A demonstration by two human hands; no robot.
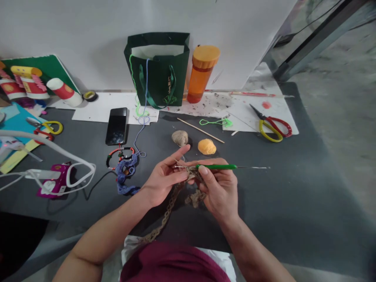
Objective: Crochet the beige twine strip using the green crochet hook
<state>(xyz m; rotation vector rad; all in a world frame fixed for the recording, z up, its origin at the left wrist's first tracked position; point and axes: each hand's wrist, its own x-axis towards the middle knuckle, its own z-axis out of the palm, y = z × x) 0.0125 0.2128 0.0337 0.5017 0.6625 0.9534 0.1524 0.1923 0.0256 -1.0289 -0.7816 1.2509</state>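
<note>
My right hand (220,187) is closed around a green-handled crochet hook (217,167), which lies level and points left. My left hand (166,178) pinches the brown crocheted piece (195,196) at the hook's tip, index finger stretched out. A brown crocheted chain (164,219) hangs from the work down toward my lap. A beige yarn ball (179,138) and an orange yarn ball (206,146) lie on the dark table just beyond my hands.
A black phone (116,126), a beaded ring with blue crochet (125,166), a green paper bag (158,68) and an orange bottle (202,72) stand behind. Red and yellow scissors (273,126) lie at the right, a wooden stick (200,130) near the yarn, a pink device with white cable (54,180) at the left.
</note>
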